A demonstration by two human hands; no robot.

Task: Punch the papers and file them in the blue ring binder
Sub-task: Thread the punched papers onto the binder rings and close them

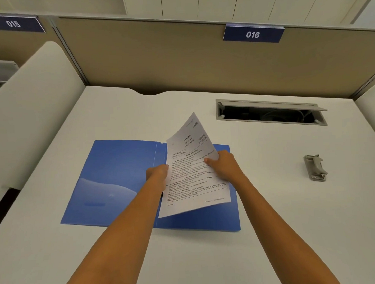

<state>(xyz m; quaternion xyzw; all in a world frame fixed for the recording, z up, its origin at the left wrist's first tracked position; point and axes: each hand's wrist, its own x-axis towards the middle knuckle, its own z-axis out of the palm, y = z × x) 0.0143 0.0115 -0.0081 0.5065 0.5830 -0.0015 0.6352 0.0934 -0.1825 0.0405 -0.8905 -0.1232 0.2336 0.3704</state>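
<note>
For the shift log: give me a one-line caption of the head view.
Both hands, left hand and right hand, hold printed papers over the open blue binder; punch sits aside.

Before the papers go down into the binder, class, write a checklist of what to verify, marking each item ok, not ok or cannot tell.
1. Blue plastic ring binder lies open flat on the white desk: ok.
2. Both hands grip the printed white papers, left hand at the left edge, right hand at the right edge: ok.
3. Papers punched: cannot tell; two small dark marks show near the left edge.
4. Binder rings open: cannot tell, hidden behind papers and left hand.
5. Grey metal hole punch clear of the binder: ok, it sits apart to the right.
</note>
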